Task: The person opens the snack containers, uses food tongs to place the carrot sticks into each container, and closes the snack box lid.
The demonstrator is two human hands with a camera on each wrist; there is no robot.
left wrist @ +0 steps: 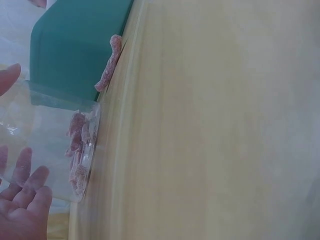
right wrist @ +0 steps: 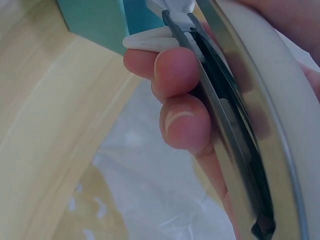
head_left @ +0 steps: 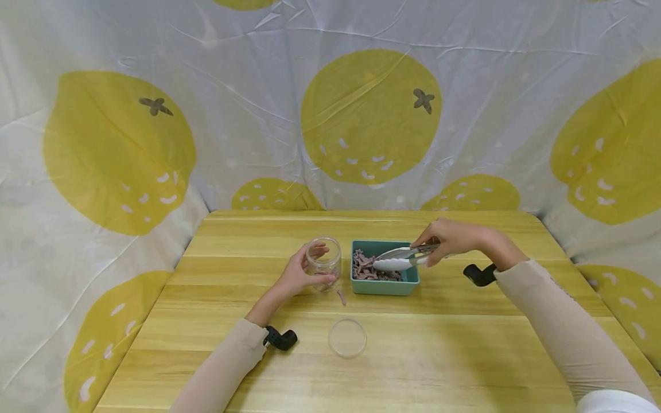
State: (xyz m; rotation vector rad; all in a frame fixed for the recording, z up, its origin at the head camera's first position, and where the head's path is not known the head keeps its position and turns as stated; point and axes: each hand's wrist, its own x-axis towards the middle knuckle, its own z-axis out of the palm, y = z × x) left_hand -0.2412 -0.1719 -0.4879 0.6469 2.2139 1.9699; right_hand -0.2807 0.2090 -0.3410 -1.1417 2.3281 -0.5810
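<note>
My left hand (head_left: 295,274) is curled round a clear open-topped jar (head_left: 323,252), thumb on the near side and fingers behind. In the left wrist view, several pinkish, powder-dusted strips (left wrist: 78,145) lie at the bottom of the jar. My right hand (head_left: 455,236) grips a pair of metal tongs with white tips (head_left: 393,264). The tips reach into a teal rectangular box (head_left: 384,288), down among many more such strips (head_left: 364,267). Whether a strip is between the tips, I cannot tell. One loose strip (head_left: 341,297) lies on the table between jar and box.
A round transparent lid (head_left: 348,338) lies flat on the wooden table (head_left: 439,355), nearer me than the jar and box. A curtain printed with yellow lemons (head_left: 372,115) hangs behind the table and along both sides. Black wrist-camera mounts (head_left: 480,275) stick out from both sleeves.
</note>
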